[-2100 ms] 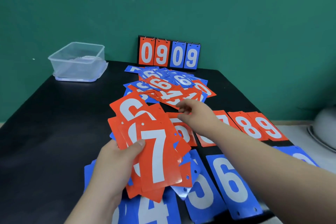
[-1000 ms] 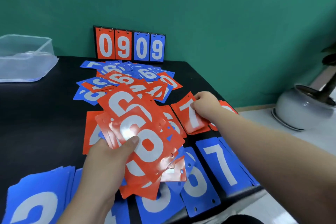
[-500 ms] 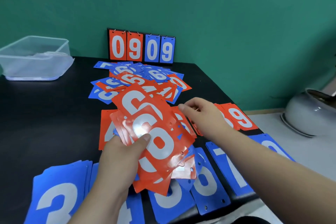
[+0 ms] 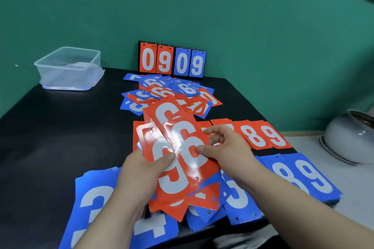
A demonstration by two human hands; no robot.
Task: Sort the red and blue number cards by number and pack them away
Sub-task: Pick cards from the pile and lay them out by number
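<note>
Red cards [image 4: 183,170] fill the left hand [image 4: 141,170], its grip clamped on the fanned stack with the thumb on top, so the numbers show and one card can be peeled off at a time. The right hand [image 4: 226,147] has its grip loose and apart, thumb touching the top card, probably to carry it to its pile. Sorted rows lie on the black worktop [image 4: 60,137]: red piles [image 4: 263,136] beyond the hands, blue piles [image 4: 303,174] nearest. An unsorted heap [image 4: 172,93] waits before the scoreboard [image 4: 172,59]. The clear box [image 4: 68,68] for packing stands far left. The fan hides the piles beneath it.
</note>
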